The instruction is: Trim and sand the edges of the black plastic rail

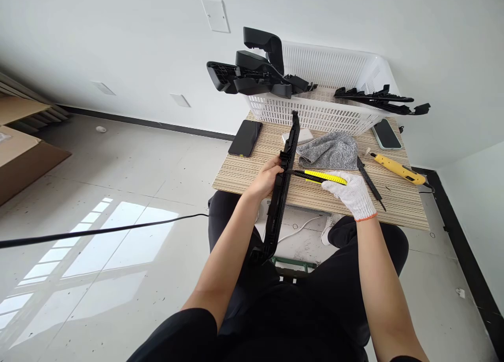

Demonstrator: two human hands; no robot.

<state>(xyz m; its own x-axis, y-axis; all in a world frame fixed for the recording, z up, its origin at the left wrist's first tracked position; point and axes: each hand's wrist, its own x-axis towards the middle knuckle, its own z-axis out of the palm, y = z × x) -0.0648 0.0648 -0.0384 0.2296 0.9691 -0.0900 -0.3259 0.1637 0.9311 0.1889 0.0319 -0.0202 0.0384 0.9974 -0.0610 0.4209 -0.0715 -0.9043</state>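
My bare left hand (264,180) is closed around a long black plastic trim part (282,194), which stands nearly upright over the table's front edge, its lower end by my lap. In a white knit glove with an orange cuff, my right hand (352,192) grips a yellow and black utility knife (325,177). The knife points left, and its tip meets or nearly meets the black part beside my left fingers; I cannot tell whether it touches. A grey cloth (328,151) lies crumpled just behind the knife.
A white plastic basket (315,112) holding several black plastic parts (255,70) stands at the table's back. On the striped tabletop (394,204) lie a black phone (244,138), another phone (386,134), a yellow corded tool (398,168) and a black caliper-like tool (370,183). A cardboard box (31,162) sits far left.
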